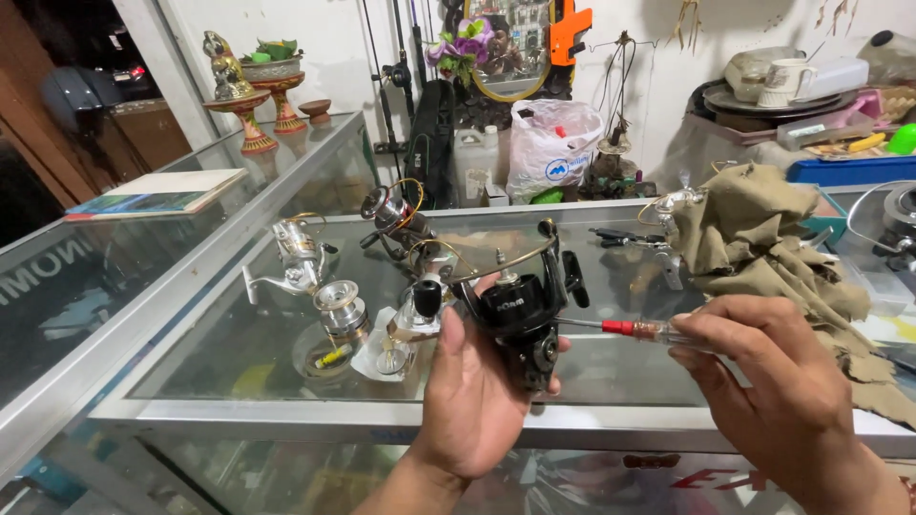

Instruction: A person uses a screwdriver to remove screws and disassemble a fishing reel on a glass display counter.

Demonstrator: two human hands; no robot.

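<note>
The left hand grips a black fishing reel above the glass counter. The right hand pinches a screwdriver, its tip touching the reel's side.

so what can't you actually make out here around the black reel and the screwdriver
- Head view: the tip of the clear-handled screwdriver with a red collar is hidden where it meets the black spinning fishing reel.
- Head view: the reel's near side is covered by the left hand.
- Head view: the right hand hides the handle's end.
- Head view: the crumpled tan cloth covers part of the glass counter.
</note>
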